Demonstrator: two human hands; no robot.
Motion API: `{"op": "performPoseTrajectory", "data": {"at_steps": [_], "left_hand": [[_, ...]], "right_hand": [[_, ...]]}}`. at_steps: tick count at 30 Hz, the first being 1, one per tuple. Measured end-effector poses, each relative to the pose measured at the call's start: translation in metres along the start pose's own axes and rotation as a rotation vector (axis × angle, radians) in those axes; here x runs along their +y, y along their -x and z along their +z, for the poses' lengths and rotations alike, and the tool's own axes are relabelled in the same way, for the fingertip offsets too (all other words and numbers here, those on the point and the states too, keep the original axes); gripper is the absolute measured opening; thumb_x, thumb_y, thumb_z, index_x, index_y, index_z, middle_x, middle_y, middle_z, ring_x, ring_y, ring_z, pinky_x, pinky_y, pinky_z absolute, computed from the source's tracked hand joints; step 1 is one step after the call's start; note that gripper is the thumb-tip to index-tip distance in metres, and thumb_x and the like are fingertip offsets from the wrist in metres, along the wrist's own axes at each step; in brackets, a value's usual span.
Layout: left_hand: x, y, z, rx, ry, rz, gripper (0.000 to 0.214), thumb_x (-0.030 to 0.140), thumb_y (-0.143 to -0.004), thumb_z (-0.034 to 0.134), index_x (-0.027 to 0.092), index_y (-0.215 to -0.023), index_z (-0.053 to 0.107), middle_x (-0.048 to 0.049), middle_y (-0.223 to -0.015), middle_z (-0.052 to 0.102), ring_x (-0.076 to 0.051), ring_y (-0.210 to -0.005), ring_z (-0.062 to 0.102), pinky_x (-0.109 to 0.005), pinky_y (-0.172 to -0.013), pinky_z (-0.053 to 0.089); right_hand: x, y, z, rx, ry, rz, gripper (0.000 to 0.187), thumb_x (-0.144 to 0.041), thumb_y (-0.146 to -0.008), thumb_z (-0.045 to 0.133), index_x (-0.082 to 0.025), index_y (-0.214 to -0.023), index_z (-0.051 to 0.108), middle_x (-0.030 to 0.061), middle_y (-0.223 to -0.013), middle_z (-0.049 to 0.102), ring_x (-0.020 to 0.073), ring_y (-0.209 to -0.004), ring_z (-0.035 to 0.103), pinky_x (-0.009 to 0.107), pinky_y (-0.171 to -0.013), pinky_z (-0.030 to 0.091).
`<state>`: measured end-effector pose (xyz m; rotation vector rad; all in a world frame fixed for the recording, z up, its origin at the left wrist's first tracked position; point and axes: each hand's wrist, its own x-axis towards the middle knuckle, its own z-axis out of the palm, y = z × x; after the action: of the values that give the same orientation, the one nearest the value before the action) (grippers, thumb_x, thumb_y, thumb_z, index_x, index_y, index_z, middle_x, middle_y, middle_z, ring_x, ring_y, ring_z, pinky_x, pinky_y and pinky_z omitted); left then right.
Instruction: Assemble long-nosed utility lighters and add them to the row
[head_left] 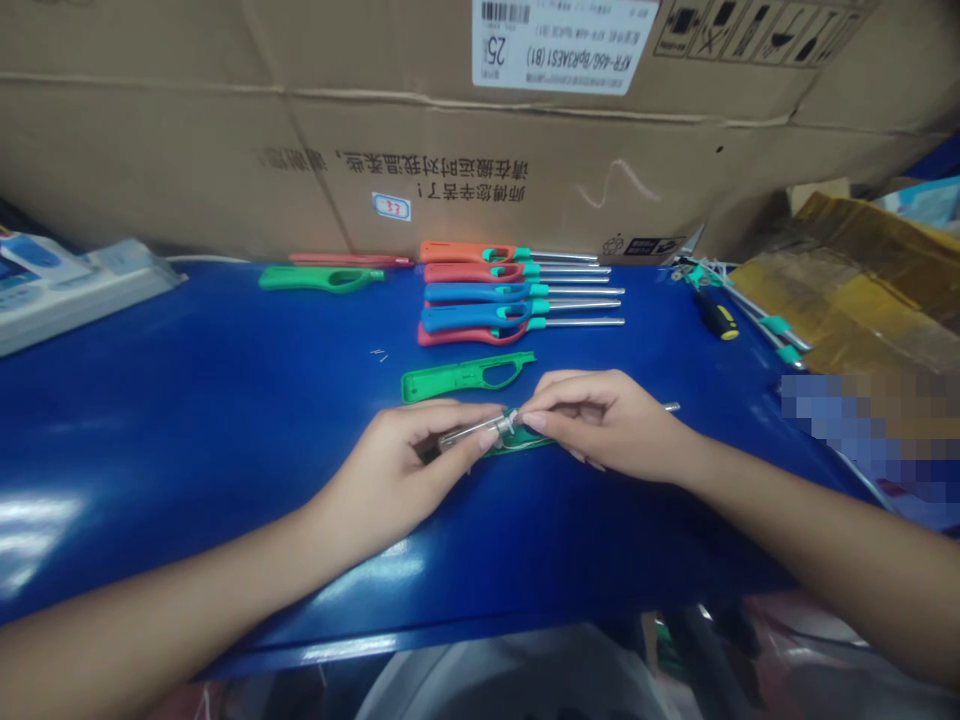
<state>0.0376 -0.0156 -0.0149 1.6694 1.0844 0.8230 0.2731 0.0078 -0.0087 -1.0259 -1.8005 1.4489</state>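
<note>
My left hand is closed around a clear gas tank with a metal valve end, gripping it between thumb and fingers. Under both hands lies a green lighter shell half, partly hidden by them. At the valve end of the tank, my right hand pinches thumb and forefinger together; what is between the tips is too small to make out. A metal tube pokes out beyond the right hand. Just above the hands, an opened green shell half rests on the table with its hollow side up.
Several orange, red and blue stick lighters lie stacked behind. A green handle shell is at back left, beside tiny screws. A black-yellow screwdriver lies right. A cardboard box walls the back; a power strip stands left.
</note>
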Motion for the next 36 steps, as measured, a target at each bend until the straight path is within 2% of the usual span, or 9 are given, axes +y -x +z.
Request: {"op": "performPoseTrajectory", "data": {"at_steps": [9,16,22,26,36], "left_hand": [[-0.0017,0.0022,-0.0013,-0.017,-0.019,0.026,0.025,0.033,-0.095,0.070,0.023,-0.115,0.080,-0.0022,-0.100,0.081,-0.014,-0.074,0.068,-0.023,-0.064,0.053],[-0.0032,0.0017,-0.0020,-0.040,-0.043,0.036,0.025,0.032,-0.096,0.069,0.025,-0.118,0.079,-0.0012,-0.098,0.080,-0.012,-0.072,0.066,-0.022,-0.063,0.050],[-0.0006,0.0025,-0.0042,-0.082,-0.104,0.073,0.026,0.030,-0.098,0.067,0.028,-0.121,0.078,-0.0005,-0.103,0.079,-0.013,-0.084,0.070,-0.021,-0.068,0.051],[0.0000,0.0020,-0.0034,-0.100,-0.115,0.095,0.026,0.027,-0.099,0.066,0.027,-0.122,0.077,-0.0004,-0.103,0.079,-0.012,-0.084,0.070,-0.019,-0.068,0.052],[-0.0020,0.0008,-0.0029,-0.130,-0.159,0.227,0.029,0.018,-0.099,0.064,0.026,-0.124,0.077,-0.0002,-0.099,0.078,-0.010,-0.086,0.070,-0.017,-0.074,0.053]], "right_hand": [[0.0009,-0.0006,-0.0016,-0.038,0.057,-0.068,0.015,-0.028,-0.092,0.070,-0.017,-0.090,0.079,0.0014,-0.085,0.063,0.0054,-0.059,0.053,0.020,-0.049,0.042],[0.0015,-0.0016,-0.0021,-0.045,0.067,-0.071,0.015,-0.027,-0.092,0.069,-0.016,-0.089,0.079,0.0008,-0.083,0.061,0.0062,-0.062,0.053,0.022,-0.053,0.041],[0.0039,-0.0015,-0.0026,-0.068,0.108,-0.086,0.016,-0.027,-0.094,0.068,-0.016,-0.089,0.078,0.0014,-0.085,0.062,0.0085,-0.070,0.056,0.023,-0.060,0.043],[0.0050,-0.0007,-0.0034,-0.093,0.157,-0.112,0.017,-0.026,-0.097,0.065,-0.016,-0.091,0.078,0.0021,-0.087,0.063,0.0094,-0.074,0.059,0.023,-0.063,0.044],[-0.0005,0.0021,-0.0030,-0.160,0.261,-0.183,0.017,-0.021,-0.097,0.063,-0.014,-0.092,0.078,0.0021,-0.085,0.064,0.0091,-0.075,0.059,0.022,-0.066,0.045]]}}
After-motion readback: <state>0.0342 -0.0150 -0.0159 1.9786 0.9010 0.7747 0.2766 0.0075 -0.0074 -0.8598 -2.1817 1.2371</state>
